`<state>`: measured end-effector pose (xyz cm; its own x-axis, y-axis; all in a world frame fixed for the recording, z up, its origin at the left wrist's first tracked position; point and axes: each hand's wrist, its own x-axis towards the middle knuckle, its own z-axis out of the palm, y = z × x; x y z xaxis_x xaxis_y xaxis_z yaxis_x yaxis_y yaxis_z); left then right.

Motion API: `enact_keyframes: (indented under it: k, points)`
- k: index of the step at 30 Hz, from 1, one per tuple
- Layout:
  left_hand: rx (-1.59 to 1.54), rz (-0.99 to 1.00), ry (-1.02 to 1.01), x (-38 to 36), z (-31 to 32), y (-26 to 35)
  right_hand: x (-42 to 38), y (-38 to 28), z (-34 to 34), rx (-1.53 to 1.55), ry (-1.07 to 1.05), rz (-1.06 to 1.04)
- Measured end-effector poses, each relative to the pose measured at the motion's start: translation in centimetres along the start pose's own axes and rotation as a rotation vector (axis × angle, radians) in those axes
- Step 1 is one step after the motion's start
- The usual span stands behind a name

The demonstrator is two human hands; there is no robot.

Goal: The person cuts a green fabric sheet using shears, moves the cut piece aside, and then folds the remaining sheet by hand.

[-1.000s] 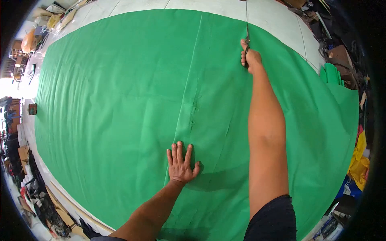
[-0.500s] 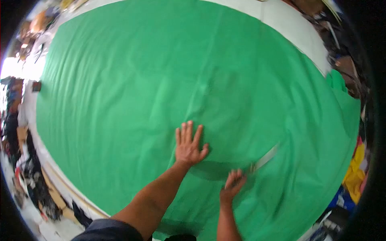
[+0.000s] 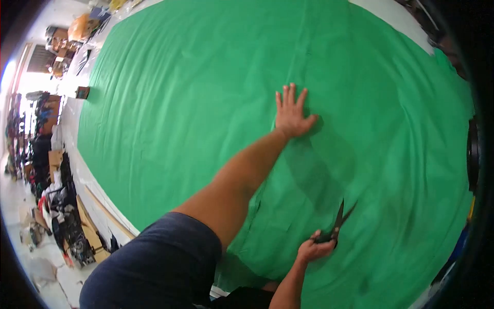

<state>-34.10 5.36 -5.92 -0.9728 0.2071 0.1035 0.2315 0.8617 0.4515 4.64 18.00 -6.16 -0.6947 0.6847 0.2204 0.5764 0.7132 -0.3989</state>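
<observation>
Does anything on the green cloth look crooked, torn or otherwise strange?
Nothing is torn or spilled. The green cloth shows a long crease running away from the flat left hand. The right hand holds open scissors over the cloth.

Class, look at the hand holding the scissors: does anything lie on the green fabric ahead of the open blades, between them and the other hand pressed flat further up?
Nothing visible does. Ahead of the scissors in the right hand, the green fabric is bare up to the flat left hand; only shadow and soft folds cross it.
</observation>
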Motion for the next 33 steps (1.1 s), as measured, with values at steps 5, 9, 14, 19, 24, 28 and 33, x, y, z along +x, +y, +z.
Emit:
enact_keyframes:
  k: [5,9,14,19,24,28,33]
  points:
    - [-0.222,-0.003,0.155,-9.9,-6.9,-2.8,-0.8,2.4,-0.4,-0.03,0.078,-0.037]
    - [-0.061,-0.268,0.122,-26.2,-12.5,-10.8,-0.1,2.4,-1.8,0.212,-0.014,0.008]
    - [0.213,-0.87,-0.003,-42.9,-21.0,-17.6,-9.2,8.7,-16.5,0.277,-0.069,0.08]
    - [0.109,-1.092,-0.358,-48.3,-23.2,-18.9,-25.8,16.4,-30.2,-0.017,-0.13,0.392]
    - [-0.26,-1.024,-0.376,-51.0,-20.3,-20.5,-36.3,18.3,-34.1,0.029,0.186,0.175]
    - [-0.109,-0.688,-0.214,-51.8,-23.8,-19.5,-41.6,25.4,-31.8,0.195,0.076,0.249]
    - [-0.149,-0.409,-0.094,-54.0,-29.5,-16.5,-48.5,27.2,-27.8,-0.077,-0.371,0.813]
